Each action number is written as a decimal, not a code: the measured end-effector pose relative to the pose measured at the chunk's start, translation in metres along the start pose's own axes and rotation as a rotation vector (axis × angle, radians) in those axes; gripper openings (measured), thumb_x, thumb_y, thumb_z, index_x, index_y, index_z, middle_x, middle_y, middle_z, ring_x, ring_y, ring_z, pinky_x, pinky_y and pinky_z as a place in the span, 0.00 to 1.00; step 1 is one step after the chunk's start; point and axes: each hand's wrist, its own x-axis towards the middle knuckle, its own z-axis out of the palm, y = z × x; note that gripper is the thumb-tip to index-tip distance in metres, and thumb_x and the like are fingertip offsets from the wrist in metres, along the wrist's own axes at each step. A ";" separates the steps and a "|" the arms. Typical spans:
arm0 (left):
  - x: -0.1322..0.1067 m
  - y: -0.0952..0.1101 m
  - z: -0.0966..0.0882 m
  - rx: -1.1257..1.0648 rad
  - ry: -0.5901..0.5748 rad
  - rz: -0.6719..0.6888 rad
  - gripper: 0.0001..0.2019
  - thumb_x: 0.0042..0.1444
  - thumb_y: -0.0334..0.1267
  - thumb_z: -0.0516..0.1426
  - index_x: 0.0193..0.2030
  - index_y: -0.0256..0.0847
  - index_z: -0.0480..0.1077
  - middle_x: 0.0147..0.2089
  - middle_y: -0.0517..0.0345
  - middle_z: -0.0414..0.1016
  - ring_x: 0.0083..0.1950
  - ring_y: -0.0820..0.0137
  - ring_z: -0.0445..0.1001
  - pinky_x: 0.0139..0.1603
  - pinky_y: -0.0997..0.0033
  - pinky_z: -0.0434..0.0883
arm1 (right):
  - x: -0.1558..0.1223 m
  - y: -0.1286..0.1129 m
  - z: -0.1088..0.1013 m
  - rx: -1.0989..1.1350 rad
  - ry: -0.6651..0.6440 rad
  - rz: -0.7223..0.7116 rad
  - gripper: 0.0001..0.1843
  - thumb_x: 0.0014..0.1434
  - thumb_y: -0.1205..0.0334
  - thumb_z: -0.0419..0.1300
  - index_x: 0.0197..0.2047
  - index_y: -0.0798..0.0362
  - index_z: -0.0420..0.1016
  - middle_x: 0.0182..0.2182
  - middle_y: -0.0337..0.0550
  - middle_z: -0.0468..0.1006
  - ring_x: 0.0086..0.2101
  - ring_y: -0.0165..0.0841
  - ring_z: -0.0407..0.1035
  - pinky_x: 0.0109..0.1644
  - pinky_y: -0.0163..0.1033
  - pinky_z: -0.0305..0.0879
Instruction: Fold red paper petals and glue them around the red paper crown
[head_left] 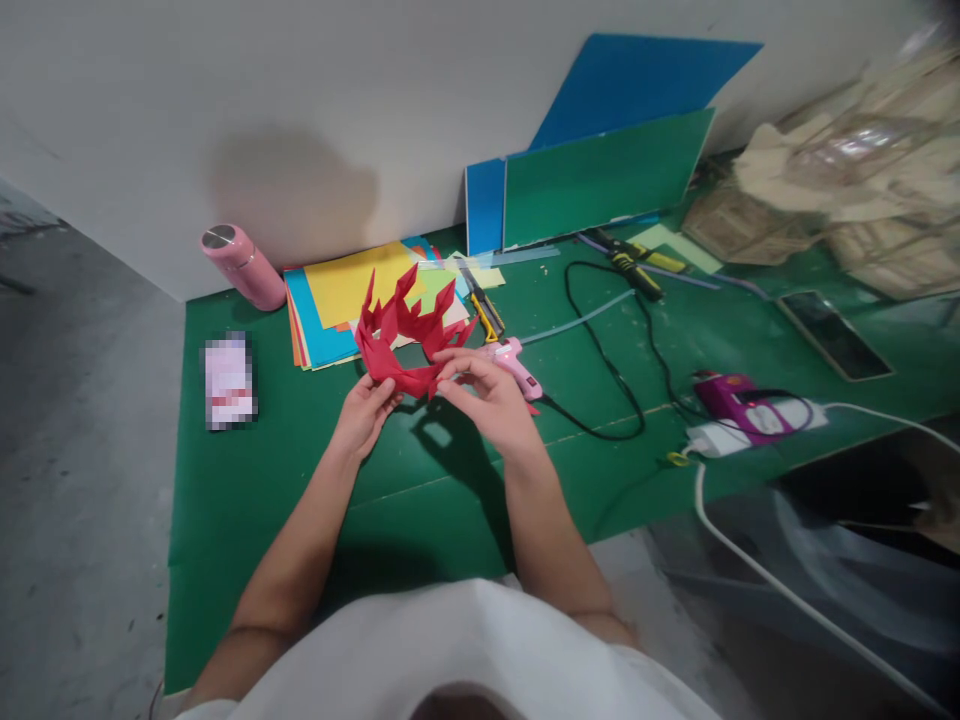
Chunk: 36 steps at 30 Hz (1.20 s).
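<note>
A folded red paper crown (386, 362), a ring with pointed tips, is held up over the green table (285, 520). My left hand (364, 415) pinches its lower left rim between thumb and fingers. On the right side of the ring, my right hand (484, 395) has its thumb and fingertips closed on the red paper. Just behind the right hand lies a pink glue gun (517, 365), partly covered by that hand. A yellow and black utility knife (484, 305) rests beyond the crown, near a stack of coloured paper (330, 300).
A pink bottle (247, 270) stands at the back left, with a blurred-out packet (230, 382) in front. Green and blue boards (607, 180) lean on the wall. Rightward are a black cable (637, 415), a power strip (750, 430), a phone (836, 335) and wrapped bundles (757, 220).
</note>
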 end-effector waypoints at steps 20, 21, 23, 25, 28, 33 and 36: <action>-0.004 -0.020 0.007 -0.139 0.051 0.067 0.25 0.35 0.44 0.73 0.41 0.40 0.73 0.39 0.57 0.80 0.35 0.74 0.77 0.33 0.76 0.73 | 0.019 0.017 0.024 -0.128 0.267 -0.152 0.06 0.58 0.61 0.59 0.38 0.50 0.76 0.36 0.40 0.80 0.34 0.31 0.73 0.41 0.39 0.71; -0.004 -0.020 0.007 -0.141 0.053 0.066 0.25 0.36 0.44 0.72 0.42 0.41 0.72 0.39 0.57 0.80 0.35 0.74 0.77 0.34 0.76 0.72 | 0.018 0.017 0.024 -0.150 0.264 -0.158 0.06 0.57 0.62 0.59 0.37 0.50 0.76 0.35 0.40 0.80 0.34 0.31 0.73 0.40 0.38 0.71; -0.004 -0.020 0.007 -0.143 0.056 0.070 0.25 0.37 0.43 0.72 0.42 0.41 0.72 0.40 0.57 0.80 0.36 0.73 0.77 0.34 0.76 0.72 | 0.017 0.017 0.024 -0.200 0.254 -0.163 0.06 0.57 0.62 0.58 0.37 0.51 0.76 0.34 0.40 0.80 0.33 0.31 0.73 0.40 0.38 0.71; -0.004 -0.020 0.007 -0.146 0.050 0.072 0.25 0.38 0.43 0.72 0.43 0.41 0.72 0.41 0.56 0.80 0.36 0.73 0.77 0.34 0.76 0.72 | 0.016 0.017 0.024 -0.244 0.250 -0.159 0.06 0.57 0.62 0.58 0.37 0.51 0.77 0.33 0.40 0.80 0.32 0.31 0.73 0.39 0.38 0.71; -0.004 -0.020 0.008 -0.168 0.048 0.057 0.24 0.37 0.43 0.72 0.42 0.41 0.72 0.40 0.57 0.80 0.35 0.74 0.77 0.34 0.77 0.72 | 0.015 0.015 0.024 -0.277 0.238 -0.174 0.06 0.57 0.63 0.58 0.36 0.51 0.77 0.33 0.40 0.81 0.32 0.31 0.73 0.39 0.38 0.70; -0.004 -0.019 0.009 -0.206 0.073 0.036 0.25 0.34 0.43 0.73 0.40 0.41 0.72 0.38 0.60 0.80 0.34 0.76 0.77 0.33 0.78 0.71 | 0.013 0.014 0.024 -0.284 0.207 -0.197 0.07 0.57 0.65 0.58 0.37 0.51 0.77 0.34 0.40 0.82 0.33 0.31 0.74 0.41 0.39 0.71; -0.004 -0.019 0.009 -0.197 0.070 0.031 0.25 0.35 0.43 0.73 0.40 0.40 0.72 0.38 0.59 0.80 0.34 0.76 0.76 0.34 0.78 0.71 | 0.012 0.015 0.024 -0.284 0.193 -0.212 0.06 0.57 0.65 0.58 0.36 0.51 0.78 0.34 0.40 0.82 0.33 0.31 0.75 0.41 0.38 0.71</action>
